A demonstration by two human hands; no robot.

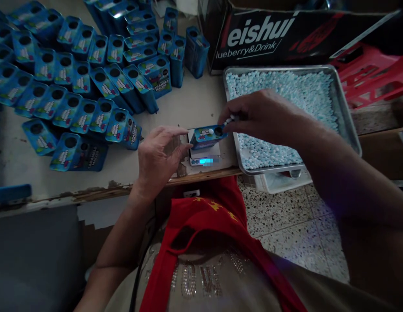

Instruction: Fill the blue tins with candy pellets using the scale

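A blue tin [209,133] with a dark round hole in its top stands on a small white scale [204,154] with a lit display. One pale candy lies on the tin's top beside the hole. At the tin's left end is my left hand [160,154], its thumb and forefinger apart, with the tips close to or touching the tin. My right hand [258,113] is closed in a pinch on a few small white candies [233,118], just above the tin's right end. Below that forearm, a metal tray [349,125] holds a layer of pale blue and white candies [279,84].
Rows of similar blue tins [69,108] cover the left of the worktable [123,173]. A black printed carton [275,37] stands behind the tray. Red plastic pieces [376,71] are at the far right. The table's worn wooden edge runs in front of my red apron [204,208].
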